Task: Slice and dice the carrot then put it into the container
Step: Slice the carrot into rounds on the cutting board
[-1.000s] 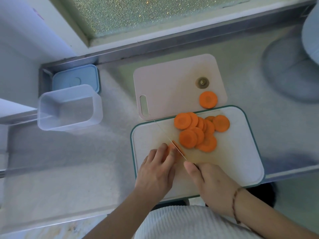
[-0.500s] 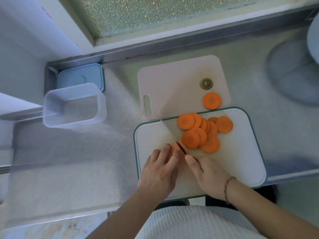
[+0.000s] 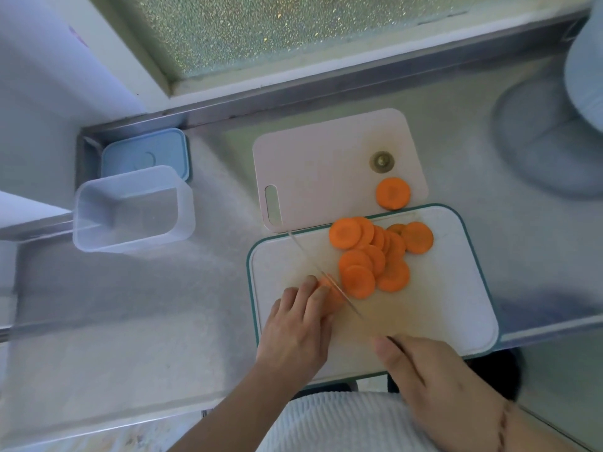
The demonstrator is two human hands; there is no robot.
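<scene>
one small carrot stub sat under your left hand, fingers curled tight on it, just left of the knife blade your right hand gripped, far from the container.

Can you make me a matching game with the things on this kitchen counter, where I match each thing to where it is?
Things:
1. lone carrot slice
2. pile of carrot slices
3. blue lid
4. carrot stub

Places:
A. behind the clear container
B. on the pink board
C. under the left hand fingers
D. on the green-edged board, beside the knife

Pairs: 1-B, 2-D, 3-A, 4-C
</scene>
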